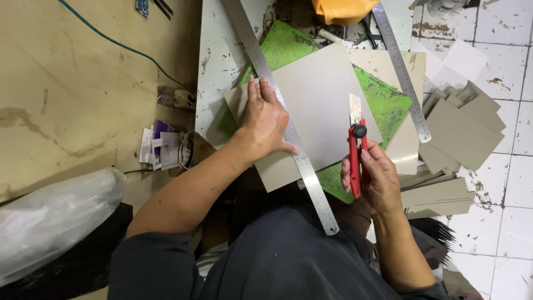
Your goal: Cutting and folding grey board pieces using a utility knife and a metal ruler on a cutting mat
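1. Nearest the camera, the person's dark-sleeved arms reach up over a small white, paint-chipped table (214, 66).
2. The right hand (377, 180) sits off the near right edge of the green cutting mat (383, 103), fingers clenched around a red utility knife (355, 153). The knife stands upright in the fist, its short blade out and pointing away from the person, its tip over the right edge of the grey cardboard sheet (327, 103).
3. The left hand (265, 119) lies flat, fingers released and stretched out, palm down. It presses on the long steel ruler (283, 119) and on the left strip of the cardboard sheet beside it.
4. That ruler runs slantwise from the table's far edge down past its near edge, where its rounded end hangs over the person's lap. It lies across the left part of the sheet.
5. The cardboard sheet lies tilted on the cutting mat, near the middle of the table, its near corner past the mat's near edge.
6. A second steel ruler (402, 78) lies along the right side of the table, over a beige board (408, 144) under the mat.
7. To the right, on the white tiled floor (508, 166), sits a loose heap of grey cardboard offcuts (461, 128).
8. To the left, a clear plastic bag (50, 216) lies near, small paper scraps (164, 147) lie further on, and a blue cable (122, 47) crosses the brown board floor (72, 111).
9. At the table's far edge sits an orange object (341, 10), cut off by the frame.
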